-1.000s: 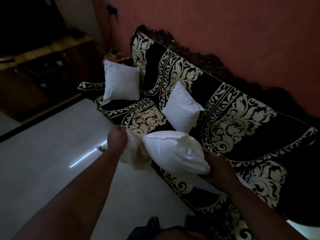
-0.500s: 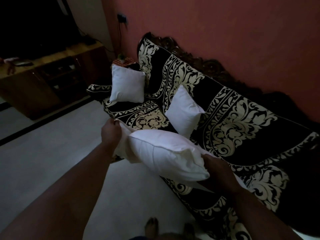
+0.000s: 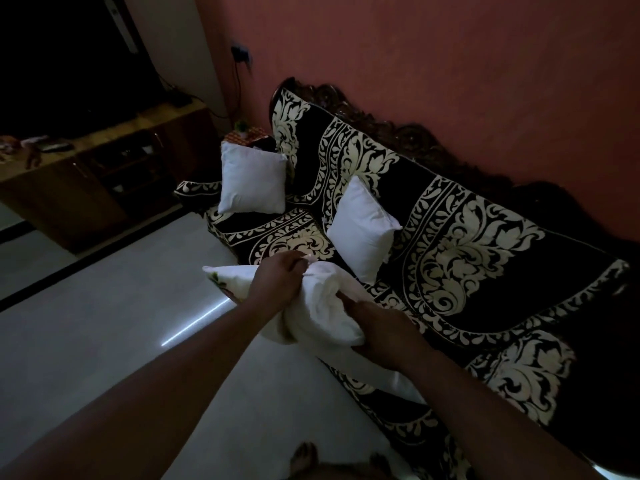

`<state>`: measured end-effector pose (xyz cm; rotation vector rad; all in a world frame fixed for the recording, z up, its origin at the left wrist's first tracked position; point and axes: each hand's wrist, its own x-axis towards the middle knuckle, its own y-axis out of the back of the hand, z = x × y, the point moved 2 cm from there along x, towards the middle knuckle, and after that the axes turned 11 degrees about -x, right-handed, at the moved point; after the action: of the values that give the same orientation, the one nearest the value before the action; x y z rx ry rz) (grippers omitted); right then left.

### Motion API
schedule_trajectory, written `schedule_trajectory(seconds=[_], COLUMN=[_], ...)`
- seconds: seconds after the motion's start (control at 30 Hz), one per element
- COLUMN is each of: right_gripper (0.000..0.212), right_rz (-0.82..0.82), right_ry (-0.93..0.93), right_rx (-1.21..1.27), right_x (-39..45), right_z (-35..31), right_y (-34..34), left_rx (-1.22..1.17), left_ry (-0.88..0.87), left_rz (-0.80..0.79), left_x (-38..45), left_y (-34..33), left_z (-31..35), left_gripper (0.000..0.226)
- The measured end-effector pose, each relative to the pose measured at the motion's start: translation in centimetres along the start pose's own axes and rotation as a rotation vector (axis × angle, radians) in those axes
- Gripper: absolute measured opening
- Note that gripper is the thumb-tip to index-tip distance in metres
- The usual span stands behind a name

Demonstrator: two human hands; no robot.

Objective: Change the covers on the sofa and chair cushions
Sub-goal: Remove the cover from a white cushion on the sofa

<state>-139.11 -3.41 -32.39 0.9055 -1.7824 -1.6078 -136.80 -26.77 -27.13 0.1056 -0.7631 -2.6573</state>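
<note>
**Cushion gripped in both hands above the sofa's front edge**

The white cushion [image 3: 322,306] hangs bunched between the two hands, over the front edge of the sofa [image 3: 467,271]. The left hand [image 3: 275,282] clenches a fold of its fabric at the top; a flowered cover [image 3: 225,282] pokes out beside that hand. The right hand [image 3: 377,330] curls round the cushion's lower end. Two more white cushions lean on the sofa: one [image 3: 252,181] at its far end, one [image 3: 363,230] mid-seat.
</note>
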Motion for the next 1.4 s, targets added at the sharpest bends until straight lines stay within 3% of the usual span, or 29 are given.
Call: schedule_trajectory(seconds=[0.17, 0.27, 0.37, 0.47, 0.57, 0.6, 0.7, 0.73, 0.77, 0.83, 0.87, 0.97, 1.07, 1.17, 1.27, 1.4], right_gripper=[0.063, 0.05, 0.051, 0.053, 0.08, 0.078, 0.038, 0.039, 0.041, 0.02, 0.012, 0.017, 0.024, 0.042, 0.044, 0.039], right_rz=[-0.158, -0.342, -0.397, -0.245, -0.069, -0.052, -0.024, -0.096, 0.015, 0.05, 0.122, 0.281, 0.441, 0.44, 0.476, 0.594], right_ry=[-0.02, -0.026, 0.036, -0.157, -0.275, -0.272, -0.213, -0.208, -0.187, -0.331, -0.349, -0.491, -0.496, -0.58, -0.65, -0.761], right_rx=[-0.039, -0.155, -0.24, -0.002, 0.272, 0.294, 0.239, 0.231, 0.258, 0.611, 0.639, 0.862, 1.04, 1.14, 1.242, 1.279], right_x=[2.0, 3.6, 4.5, 4.3, 3.6, 3.7, 3.6, 3.3, 3.1, 2.1, 2.2, 2.0, 1.6, 1.0, 0.8, 1.2], right_z=[-1.0, -1.4, -1.9, -1.8, -1.9, -1.8, -2.3, -2.4, -2.0, -2.2, -1.6, -0.8, 0.0, 2.0, 3.0, 4.0], right_y=[1.0, 1.6, 2.0, 2.3, 1.5, 1.4, 2.1, 2.0, 1.6, 1.9, 1.1, 1.4, 3.7, 3.8, 3.6, 4.3], left_rx=[0.162, 0.335, 0.5, 0.607, 0.6, 0.593, 0.546, 0.513, 0.492, 0.528, 0.578, 0.62, 0.554, 0.402, 0.401, 0.462], left_ry=[-0.136, -0.278, -0.327, -0.351, -0.32, -0.305, -0.326, -0.337, -0.348, -0.373, -0.407, -0.608, -0.764, -0.553, -0.346, -0.41], left_rz=[-0.065, -0.167, -0.241, -0.206, -0.124, -0.142, -0.342, -0.415, -0.467, -0.492, -0.478, -0.347, -0.169, -0.008, -0.115, -0.168], left_x=[-1.6, -3.4, -4.4, -3.1, -0.3, 0.2, -0.2, -0.8, -1.3, -1.6, -1.4, -0.5, -0.6, 0.5, 1.8, 1.0], left_y=[-1.6, -4.2, -6.0, -5.1, -2.7, -2.5, -4.6, -5.6, -6.4, -7.3, -7.4, -6.4, -4.8, -2.6, -1.9, -3.0], left_z=[2.8, 4.2, 5.1, 5.2, 5.5, 5.7, 7.0, 7.5, 7.9, 8.4, 8.6, 9.1, 7.9, 3.3, 0.3, 1.6], left_gripper=[0.028, 0.03, 0.035, 0.037, 0.035, 0.034, 0.031, 0.031, 0.03, 0.031, 0.032, 0.04, 0.068, 0.081, 0.055, 0.046])
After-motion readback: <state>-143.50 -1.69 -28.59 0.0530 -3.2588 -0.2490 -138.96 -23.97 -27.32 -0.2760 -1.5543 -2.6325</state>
